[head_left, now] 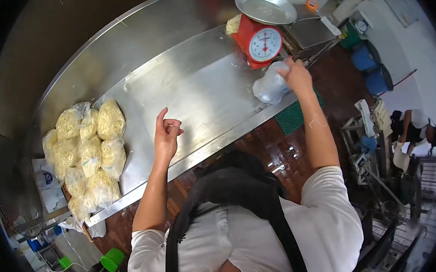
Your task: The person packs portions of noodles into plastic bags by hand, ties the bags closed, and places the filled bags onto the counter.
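Over the steel table (pixel 190 103), my left hand (pixel 166 138) is raised with nothing in it, its thumb and index finger apart and the other fingers curled. At the table's right end, my right hand (pixel 296 75) has its fingers closed at the top of a clear plastic bundle (pixel 270 87) that looks like stacked thin bags. Just beyond that hand stands a red dial scale (pixel 246 39) with a shallow metal pan (pixel 265 8) on top. Several filled bags of pale yellow noodles (pixel 91 155) are piled at the left end.
Loose noodles (pixel 230 16) lie behind the scale. A raised steel edge (pixel 135 16) runs along the table's far side. Blue bins (pixel 367 56) and a green mat (pixel 292 118) are on the floor at right. Another person (pixel 416 127) is farther back at right.
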Motion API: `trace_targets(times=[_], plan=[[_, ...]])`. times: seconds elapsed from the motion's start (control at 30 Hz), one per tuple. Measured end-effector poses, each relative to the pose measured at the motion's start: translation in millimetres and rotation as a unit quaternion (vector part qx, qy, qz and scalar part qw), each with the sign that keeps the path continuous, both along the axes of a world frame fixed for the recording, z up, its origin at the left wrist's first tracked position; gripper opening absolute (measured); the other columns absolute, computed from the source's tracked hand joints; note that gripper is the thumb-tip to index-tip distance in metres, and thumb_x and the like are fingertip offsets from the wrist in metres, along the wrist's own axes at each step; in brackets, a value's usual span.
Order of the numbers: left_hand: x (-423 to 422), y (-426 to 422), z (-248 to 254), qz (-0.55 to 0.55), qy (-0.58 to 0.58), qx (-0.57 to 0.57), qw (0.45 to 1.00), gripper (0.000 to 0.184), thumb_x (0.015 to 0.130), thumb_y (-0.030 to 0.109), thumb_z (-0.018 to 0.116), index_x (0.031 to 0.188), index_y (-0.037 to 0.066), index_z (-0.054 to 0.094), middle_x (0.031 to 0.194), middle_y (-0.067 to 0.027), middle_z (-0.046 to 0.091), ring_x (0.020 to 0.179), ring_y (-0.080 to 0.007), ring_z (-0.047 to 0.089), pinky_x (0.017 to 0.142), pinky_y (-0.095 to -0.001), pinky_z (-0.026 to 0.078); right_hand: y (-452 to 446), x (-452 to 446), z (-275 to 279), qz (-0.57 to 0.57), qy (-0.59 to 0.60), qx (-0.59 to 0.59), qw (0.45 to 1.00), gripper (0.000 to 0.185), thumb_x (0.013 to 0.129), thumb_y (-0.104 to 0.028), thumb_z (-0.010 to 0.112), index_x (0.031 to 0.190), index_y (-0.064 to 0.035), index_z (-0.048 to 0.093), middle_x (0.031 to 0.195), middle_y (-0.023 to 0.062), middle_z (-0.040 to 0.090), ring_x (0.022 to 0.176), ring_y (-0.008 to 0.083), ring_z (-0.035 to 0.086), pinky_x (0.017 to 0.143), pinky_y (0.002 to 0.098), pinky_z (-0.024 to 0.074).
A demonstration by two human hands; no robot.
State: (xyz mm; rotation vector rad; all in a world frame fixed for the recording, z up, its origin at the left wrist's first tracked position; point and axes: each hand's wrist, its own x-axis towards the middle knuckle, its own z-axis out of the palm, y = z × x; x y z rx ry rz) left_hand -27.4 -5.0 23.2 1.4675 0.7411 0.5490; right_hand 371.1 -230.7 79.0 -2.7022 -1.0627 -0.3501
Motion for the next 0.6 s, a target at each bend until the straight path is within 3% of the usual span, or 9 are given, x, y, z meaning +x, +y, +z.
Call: trace_targets(times=[0.1,0.13,0.27,0.3,0.4,0.47,0.6], plan=[[11.8,-2.7,0.2,-0.014,-0.017,0.000,1.000,0.057,0.096,0.004,0.055,0.146,0.000,0.029,0.097,-0.0097,0.061,0.080,-0.0134,0.059,0.075,-0.0307,0.056,-6.4,2.1,1.8,0.053,0.024,-0.012,0.998,0.037,0.087,-0.043,0.067,0.106,-0.0107,0.063,0.085,0.0250,0.067,0.082,0.0399,0.067,0.072,0.0510,0.0525],[15.6,-2.8,-1.6,-0.017,-0.022,-0.001,1.000,0.057,0.096,0.004,0.055,0.146,0.001,0.029,0.097,-0.0098,0.061,0.080,-0.0135,0.059,0.075,-0.0306,0.056,-9.6,5.8,-1.9,0.099,-0.010,0.062,0.993,0.034,0.087,-0.041,0.068,0.099,-0.0099,0.063,0.073,0.0218,0.066,0.072,0.0420,0.066,0.065,0.0511,0.0520],[23.7,-5.2,-6.5,0.018,-0.008,-0.006,1.000,0.056,0.095,0.005,0.056,0.145,0.001,0.031,0.095,-0.0101,0.063,0.076,-0.0149,0.061,0.072,-0.0303,0.056,-33.4,51.4,34.0,-0.020,0.067,0.169,0.983,0.032,0.086,-0.039,0.070,0.095,-0.0086,0.064,0.070,0.0215,0.066,0.068,0.0423,0.065,0.062,0.0475,0.0515],[27.2,-5.9,-5.7,0.032,0.013,0.008,0.999,0.055,0.095,0.005,0.057,0.145,0.001,0.032,0.093,-0.0103,0.064,0.074,-0.0152,0.062,0.070,-0.0298,0.056,-39.6,80.8,37.1,0.000,0.004,0.236,0.972,0.034,0.087,-0.040,0.070,0.097,-0.0081,0.065,0.066,0.0214,0.064,0.065,0.0409,0.065,0.060,0.0451,0.0515],[53.2,-8.7,-17.3,0.069,0.023,0.009,0.997,0.054,0.096,0.006,0.058,0.144,0.002,0.034,0.093,-0.0103,0.064,0.073,-0.0151,0.062,0.069,-0.0291,0.055,-47.2,151.0,98.5,-0.021,0.003,0.259,0.966,0.036,0.086,-0.042,0.072,0.091,-0.0062,0.067,0.061,0.0195,0.061,0.057,0.0313,0.064,0.056,0.0390,0.0498],[85.3,-17.1,-18.6,0.101,0.028,0.001,0.995,0.052,0.097,0.010,0.059,0.144,0.003,0.036,0.092,-0.0105,0.063,0.072,-0.0152,0.061,0.069,-0.0289,0.055,-45.1,206.4,132.1,0.030,-0.044,0.284,0.957,0.033,0.087,-0.038,0.073,0.091,-0.0060,0.068,0.057,0.0157,0.059,0.050,0.0237,0.059,0.053,0.0338,0.0470],[155.4,-40.6,-32.6,0.168,0.083,-0.045,0.981,0.052,0.097,0.012,0.060,0.144,0.003,0.036,0.092,-0.0098,0.062,0.073,-0.0161,0.062,0.070,-0.0301,0.054,-33.1,347.5,154.7,0.078,-0.176,0.265,0.945,0.035,0.086,-0.041,0.073,0.093,-0.0070,0.069,0.065,0.0196,0.063,0.062,0.0352,0.065,0.057,0.0397,0.0501]])
